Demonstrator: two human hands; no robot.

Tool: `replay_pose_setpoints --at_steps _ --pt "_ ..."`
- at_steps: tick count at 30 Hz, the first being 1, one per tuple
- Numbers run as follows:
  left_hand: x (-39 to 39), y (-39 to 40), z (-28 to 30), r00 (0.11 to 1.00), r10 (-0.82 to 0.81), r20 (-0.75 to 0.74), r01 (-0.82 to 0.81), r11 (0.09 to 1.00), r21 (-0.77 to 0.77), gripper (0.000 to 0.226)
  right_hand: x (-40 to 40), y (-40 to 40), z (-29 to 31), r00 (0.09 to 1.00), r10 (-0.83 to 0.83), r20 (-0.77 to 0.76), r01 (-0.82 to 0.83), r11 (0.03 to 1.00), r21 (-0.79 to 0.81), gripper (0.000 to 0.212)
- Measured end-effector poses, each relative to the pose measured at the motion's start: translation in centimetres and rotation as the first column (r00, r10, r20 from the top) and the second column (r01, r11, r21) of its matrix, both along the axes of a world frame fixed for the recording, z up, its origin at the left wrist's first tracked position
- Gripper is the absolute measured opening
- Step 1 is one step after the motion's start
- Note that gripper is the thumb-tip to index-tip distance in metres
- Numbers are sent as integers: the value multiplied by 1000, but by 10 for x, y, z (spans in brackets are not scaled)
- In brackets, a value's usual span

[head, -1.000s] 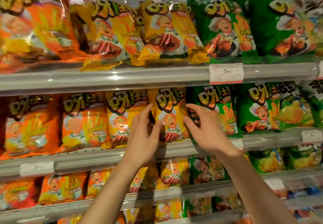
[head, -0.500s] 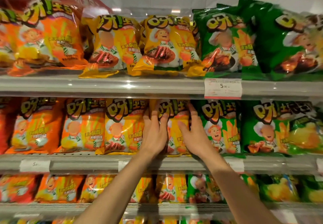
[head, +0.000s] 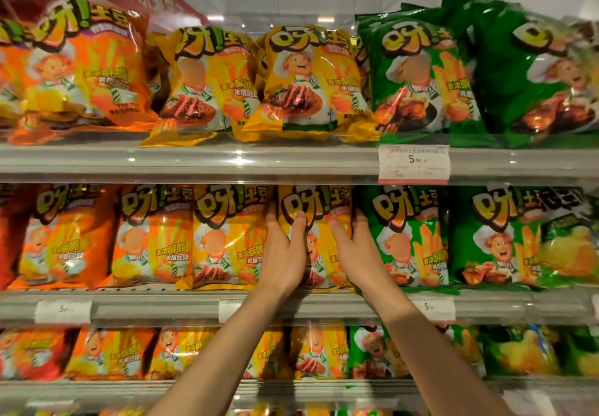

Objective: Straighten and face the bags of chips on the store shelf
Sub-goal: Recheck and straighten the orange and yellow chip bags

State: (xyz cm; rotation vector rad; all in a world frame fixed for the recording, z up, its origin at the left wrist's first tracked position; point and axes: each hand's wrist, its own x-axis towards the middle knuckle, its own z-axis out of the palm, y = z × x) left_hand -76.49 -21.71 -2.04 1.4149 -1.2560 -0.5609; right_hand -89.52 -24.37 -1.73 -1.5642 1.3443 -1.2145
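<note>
Both hands (head: pixel 283 253) (head: pixel 358 250) slid inward, seemingly gripping yellow bag (head: pixel 319 221); tag (head: pixel 414 160) reads 5.90.

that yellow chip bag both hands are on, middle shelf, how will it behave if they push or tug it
The yellow bag looks puffed with air, so probably light and squashy, denting under the left hand and right hand. Its film is glossy with glare, so likely slippery. Standing on a narrow bottom seam between neighbouring bags, it may lean or twist rather than slide squarely.

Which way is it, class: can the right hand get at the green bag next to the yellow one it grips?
Probably yes. The right hand already grips the yellow bag beside the green bag, whose front is uncovered.
</note>
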Motion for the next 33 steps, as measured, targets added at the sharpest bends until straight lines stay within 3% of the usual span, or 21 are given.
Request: replay_pose_setpoints --at_steps 6,11,17,23,25,27,29,31,33 --pt "7 -9 11 993 -46 -106 61 988 144 69 9 -9 13 999 -12 46 5 988 154 80" --pt "4 -6 9 998 -53 -35 57 990 129 68 12 -5 11 998 -46 -40 49 994 94 82" --pt "3 -9 0 999 27 44 -30 997 65 70 17 0 4 982 -128 -137 125 992 -28 78" --pt "3 -15 1 990 96 99 -99 995 23 70 21 -7 3 956 -215 -200 209 977 -54 74" --pt "-1 -3 3 985 98 145 -92 995 -45 57 18 -2 4 969 -171 -178 156 983 -93 71" --pt "-4 10 4 965 79 249 -37 985 -169 26 13 6 1 978 -127 -163 96 978 -186 68" --pt "0 8 -3 930 69 362 20 971 -238 15 8 14 -2 976 -98 -193 42 960 -276 64" --pt "8 -4 -12 880 40 473 48 984 -174 40 5 18 -5 952 -86 -294 -17 943 -331 60" --pt "12 -16 -17 877 38 479 28 991 -130 53 3 14 -8 915 -105 -390 -46 932 -360 57"
